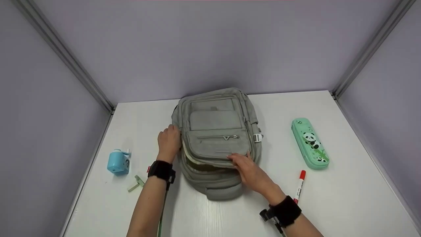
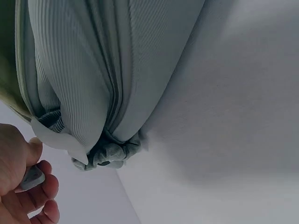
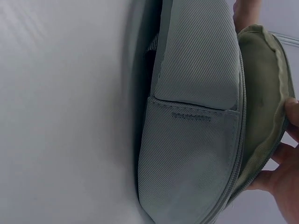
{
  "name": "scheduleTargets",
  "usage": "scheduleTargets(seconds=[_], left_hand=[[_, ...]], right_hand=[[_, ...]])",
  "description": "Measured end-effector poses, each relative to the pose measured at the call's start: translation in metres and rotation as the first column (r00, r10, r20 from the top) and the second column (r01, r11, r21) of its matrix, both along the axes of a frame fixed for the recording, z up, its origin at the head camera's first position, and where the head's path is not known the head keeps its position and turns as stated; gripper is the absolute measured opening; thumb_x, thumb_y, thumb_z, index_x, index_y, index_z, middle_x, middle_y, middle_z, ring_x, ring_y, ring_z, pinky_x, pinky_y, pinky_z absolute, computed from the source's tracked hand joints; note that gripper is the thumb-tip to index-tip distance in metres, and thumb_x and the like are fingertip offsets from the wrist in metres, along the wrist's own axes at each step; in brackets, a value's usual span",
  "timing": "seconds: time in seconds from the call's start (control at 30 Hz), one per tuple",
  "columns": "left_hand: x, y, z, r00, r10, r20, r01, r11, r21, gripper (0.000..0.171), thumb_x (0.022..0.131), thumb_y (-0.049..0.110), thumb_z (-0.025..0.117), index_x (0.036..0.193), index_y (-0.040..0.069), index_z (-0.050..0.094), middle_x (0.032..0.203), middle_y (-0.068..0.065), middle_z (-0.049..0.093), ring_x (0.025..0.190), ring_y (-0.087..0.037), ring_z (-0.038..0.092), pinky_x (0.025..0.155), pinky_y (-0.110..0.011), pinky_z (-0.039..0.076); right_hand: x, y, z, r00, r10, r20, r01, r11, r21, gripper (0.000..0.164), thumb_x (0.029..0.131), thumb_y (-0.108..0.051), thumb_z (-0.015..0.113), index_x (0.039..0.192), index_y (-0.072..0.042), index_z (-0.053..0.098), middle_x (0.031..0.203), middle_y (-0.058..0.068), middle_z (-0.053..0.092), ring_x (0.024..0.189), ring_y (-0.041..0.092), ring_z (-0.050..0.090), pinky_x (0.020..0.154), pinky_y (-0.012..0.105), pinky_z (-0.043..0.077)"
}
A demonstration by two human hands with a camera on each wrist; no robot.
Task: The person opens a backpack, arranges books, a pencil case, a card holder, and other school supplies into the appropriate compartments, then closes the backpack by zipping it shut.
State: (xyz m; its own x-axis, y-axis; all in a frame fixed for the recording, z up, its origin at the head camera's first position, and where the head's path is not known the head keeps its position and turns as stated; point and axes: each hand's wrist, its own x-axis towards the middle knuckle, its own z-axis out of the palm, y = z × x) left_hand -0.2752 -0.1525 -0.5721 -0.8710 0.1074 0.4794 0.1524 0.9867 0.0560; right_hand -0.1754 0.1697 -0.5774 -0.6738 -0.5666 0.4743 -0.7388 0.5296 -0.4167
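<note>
Forearms (image 1: 149,202) cross a white table (image 1: 207,220) between walls (image 1: 213,42), left fingers (image 2: 50,187) pinching a tab (image 2: 32,178), right fingers (image 1: 238,159) a backpack (image 1: 215,120).

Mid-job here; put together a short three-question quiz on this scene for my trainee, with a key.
1. Which hand holds the loose lower edge of the front flap on the grey backpack?
2. True or false: the backpack is zipped fully shut.
3. Which lies nearer the red-capped marker: (a) the blue sharpener or (b) the green panda pencil case?

Key:
1. The right hand.
2. False; it gapes at the end nearest the person.
3. b.
</note>
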Motion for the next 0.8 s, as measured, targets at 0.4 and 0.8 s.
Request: scheduleTargets(seconds=[0.4, 0.8], left_hand=[[-0.010, 0.000, -0.002, 0.998, 0.057, 0.013, -0.057, 0.998, 0.022, 0.016, 0.096, -0.005, 0.056, 0.081, -0.004, 0.061, 0.080, -0.021, 0.062, 0.068, -0.039, 0.063, 0.063, -0.053, 0.051], [0.007, 0.007, 0.016, 0.994, -0.044, 0.104, 0.022, 0.979, 0.202, 0.018, 0.101, 0.012, 0.062, 0.098, -0.004, 0.068, 0.098, -0.022, 0.065, 0.091, -0.042, 0.063, 0.078, -0.056, 0.050]], right_hand=[[0.000, 0.001, 0.003, 1.000, 0.016, 0.011, -0.016, 1.000, -0.002, 0.036, 0.098, 0.005, 0.061, 0.134, 0.000, 0.057, 0.113, 0.013, 0.065, 0.127, 0.037, 0.058, 0.103, 0.072, 0.037], [-0.007, -0.003, 0.025, 0.998, -0.056, -0.006, 0.055, 0.998, -0.019, 0.030, 0.099, 0.005, 0.060, 0.129, 0.002, 0.060, 0.112, 0.014, 0.069, 0.105, 0.030, 0.069, 0.098, 0.067, 0.046]])
